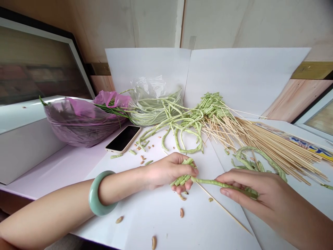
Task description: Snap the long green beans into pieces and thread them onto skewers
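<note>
My left hand [169,172] grips a folded bunch of pale green yardlong bean [182,177] threaded on a thin bamboo skewer [221,206], whose point runs down to the right across the white paper [161,222]. A long strand of the same bean [221,184] stretches from that bunch into my right hand [249,191], whose fingers pinch it. A jade bangle [101,193] circles my left wrist. Several tan bean seeds [181,212] lie loose near both hands. The skewer's blunt end is hidden by my fingers.
Behind my hands lie tangled yardlong beans [182,130], skewered coiled beans [213,106] and a spread of bamboo skewers [270,149]. A black smartphone [123,139], a clear plastic bag [153,107] and a purple plastic bag [80,121] stand to the far left.
</note>
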{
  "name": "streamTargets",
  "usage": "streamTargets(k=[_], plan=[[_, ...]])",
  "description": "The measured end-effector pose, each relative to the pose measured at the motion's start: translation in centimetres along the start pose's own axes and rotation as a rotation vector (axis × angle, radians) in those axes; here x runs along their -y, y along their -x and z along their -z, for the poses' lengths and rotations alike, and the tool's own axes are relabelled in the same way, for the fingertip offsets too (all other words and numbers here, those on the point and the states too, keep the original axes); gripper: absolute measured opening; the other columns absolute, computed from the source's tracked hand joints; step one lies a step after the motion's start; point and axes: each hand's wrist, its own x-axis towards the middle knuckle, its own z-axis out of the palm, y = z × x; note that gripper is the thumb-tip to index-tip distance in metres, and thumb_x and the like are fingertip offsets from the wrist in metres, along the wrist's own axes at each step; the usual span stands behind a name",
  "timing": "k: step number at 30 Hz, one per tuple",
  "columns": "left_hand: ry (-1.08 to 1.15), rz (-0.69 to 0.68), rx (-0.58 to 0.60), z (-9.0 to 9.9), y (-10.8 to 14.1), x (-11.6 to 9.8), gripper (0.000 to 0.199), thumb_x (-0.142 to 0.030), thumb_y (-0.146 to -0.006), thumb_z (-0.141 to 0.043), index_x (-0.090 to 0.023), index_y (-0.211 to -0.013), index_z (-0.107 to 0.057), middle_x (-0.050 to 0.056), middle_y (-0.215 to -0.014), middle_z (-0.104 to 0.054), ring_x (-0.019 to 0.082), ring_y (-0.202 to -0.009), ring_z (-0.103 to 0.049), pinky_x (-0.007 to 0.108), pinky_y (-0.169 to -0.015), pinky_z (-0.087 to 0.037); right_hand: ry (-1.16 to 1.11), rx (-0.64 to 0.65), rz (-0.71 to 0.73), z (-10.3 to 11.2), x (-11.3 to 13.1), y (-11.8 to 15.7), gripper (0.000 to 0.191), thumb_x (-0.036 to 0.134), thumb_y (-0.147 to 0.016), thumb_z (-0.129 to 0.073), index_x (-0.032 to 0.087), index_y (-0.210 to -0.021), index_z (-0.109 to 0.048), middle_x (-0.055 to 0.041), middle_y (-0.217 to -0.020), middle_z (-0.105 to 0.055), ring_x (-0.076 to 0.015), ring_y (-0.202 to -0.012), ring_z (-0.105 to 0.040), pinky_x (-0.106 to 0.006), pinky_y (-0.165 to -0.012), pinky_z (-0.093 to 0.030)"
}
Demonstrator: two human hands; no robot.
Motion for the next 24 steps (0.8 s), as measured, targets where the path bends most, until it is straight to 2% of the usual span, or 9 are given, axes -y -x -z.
streamTargets(k=[2,4,8,10,13,18,21,24], plan=[[-0.034,0.014,-0.03,0.0,-0.1,0.0,0.016,-0.021,-0.079,-0.056,-0.013,-0.066,-0.055,-0.002,-0.056,-0.062,0.004,-0.033,-0.046,0.015,-0.033,-0.032,-0.037,0.087,0.024,-0.1,0.2,-0.1,0.015,0.028,-0.088,-0.057,0.03,-0.082,-0.071,0.0038,-0.075,-0.071,-0.0149,-0.062,-0.066,-0.022,-0.054,-0.051],[-0.05,0.032,-0.041,-0.2,-0.1,0.0,0.015,-0.022,-0.079,-0.057,-0.013,-0.068,-0.055,-0.001,-0.059,-0.064,0.005,-0.033,-0.049,0.016,-0.033,-0.032,-0.065,0.104,0.034,-0.5,0.5,-0.1,0.015,0.025,-0.088,-0.058,0.03,-0.085,-0.071,0.0037,-0.075,-0.071,-0.0144,-0.063,-0.066,-0.022,-0.058,-0.05],[-0.069,0.056,0.092,-0.7,0.1,0.3,0.026,-0.037,-0.08,-0.065,-0.014,-0.074,-0.054,-0.002,-0.058,-0.064,0.006,-0.035,-0.053,0.016,-0.035,-0.035,-0.074,0.131,0.052,-1.6,1.2,0.0,0.018,0.018,-0.089,-0.056,0.027,-0.087,-0.072,0.0014,-0.078,-0.069,-0.0146,-0.067,-0.065,-0.023,-0.062,-0.049],[-0.102,0.08,0.142,-0.9,0.2,0.4,0.035,-0.047,-0.078,-0.067,-0.015,-0.074,-0.053,-0.003,-0.058,-0.063,0.006,-0.036,-0.053,0.016,-0.035,-0.035,-0.05,0.139,0.052,-2.0,1.5,0.0,0.02,0.016,-0.09,-0.055,0.026,-0.082,-0.071,0.0015,-0.074,-0.066,-0.0139,-0.063,-0.062,-0.023,-0.061,-0.048],[-0.156,0.118,0.135,-1.0,0.4,0.6,0.047,-0.059,-0.071,-0.069,-0.015,-0.074,-0.053,-0.005,-0.056,-0.059,0.005,-0.037,-0.05,0.016,-0.035,-0.034,-0.03,0.128,0.052,-2.4,1.7,0.0,0.022,0.016,-0.09,-0.053,0.024,-0.075,-0.066,0.0026,-0.069,-0.063,-0.0129,-0.06,-0.06,-0.023,-0.058,-0.046],[-0.271,0.129,0.117,-1.1,0.7,0.2,0.05,-0.062,-0.067,-0.071,-0.015,-0.066,-0.052,-0.007,-0.048,-0.049,0.004,-0.038,-0.042,0.017,-0.038,-0.035,-0.028,0.182,0.081,-2.6,1.7,-0.1,0.026,0.014,-0.092,-0.047,0.022,-0.071,-0.06,0.0026,-0.065,-0.058,-0.0117,-0.056,-0.057,-0.021,-0.052,-0.042],[-0.328,0.117,0.193,-1.3,1.1,-0.2,0.047,-0.058,-0.07,-0.071,-0.015,-0.063,-0.053,-0.007,-0.047,-0.045,0.005,-0.043,-0.04,0.016,-0.042,-0.035,0.007,0.254,0.104,-2.5,2.0,0.2,0.026,0.012,-0.089,-0.05,0.021,-0.066,-0.057,0.0033,-0.063,-0.056,-0.0109,-0.054,-0.055,-0.021,-0.051,-0.038],[-0.373,0.063,0.373,-1.6,1.3,-0.2,0.044,-0.052,-0.067,-0.076,-0.013,-0.063,-0.057,-0.005,-0.054,-0.049,0.006,-0.052,-0.042,0.016,-0.048,-0.035,-0.084,0.423,0.203,-2.1,2.9,0.8,0.025,0.014,-0.087,-0.057,0.021,-0.062,-0.056,0.0048,-0.064,-0.06,-0.0103,-0.059,-0.058,-0.019,-0.054,-0.039]])
